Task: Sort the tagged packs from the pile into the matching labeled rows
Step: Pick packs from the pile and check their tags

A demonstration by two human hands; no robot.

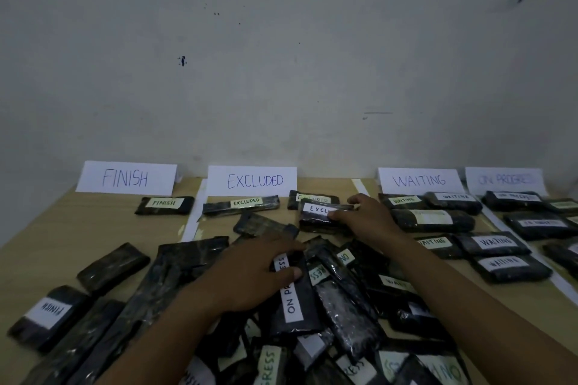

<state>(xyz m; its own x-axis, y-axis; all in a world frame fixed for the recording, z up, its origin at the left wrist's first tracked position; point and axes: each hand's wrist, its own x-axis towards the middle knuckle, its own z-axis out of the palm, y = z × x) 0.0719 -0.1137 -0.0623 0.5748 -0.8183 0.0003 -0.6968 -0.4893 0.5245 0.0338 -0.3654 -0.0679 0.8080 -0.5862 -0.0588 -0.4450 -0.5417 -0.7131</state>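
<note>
Nearest me, the pile (312, 337) is still big: dozens of dark wrapped packs heaped and overlapping, tags facing all ways, some face down so I can't read them. A few strays lie off to the left on the surface (47, 253), including a FINISH-tagged pack (47, 316). My left hand (250, 272) is on top of the pile, its fingers curled over the far end of an ON PROGRESS pack (295, 297) with the thumb pressed on its label, so it is pinching that pack, which isn't lifted yet as far as I can tell. Further out, my right hand (366, 219) grips the right end of an EXCLUDED pack (319, 216), fingers wrapped over the top edge and thumb on the near side. The pack sits in the EXCLUDED row, overlapping another EXCLUDED-tagged pack behind it. Row check: one pack (164, 205) under the FINISH sign (125, 178), three with the held one under the EXCLUDED sign (253, 181), about six under the WAITING sign (419, 181), and several under the ON PROGRESS sign (505, 180), cut off at the frame edge. My call is that the task is well under half done, since most packs remain unsorted. Behind everything is a plain wall (281, 56).
</note>
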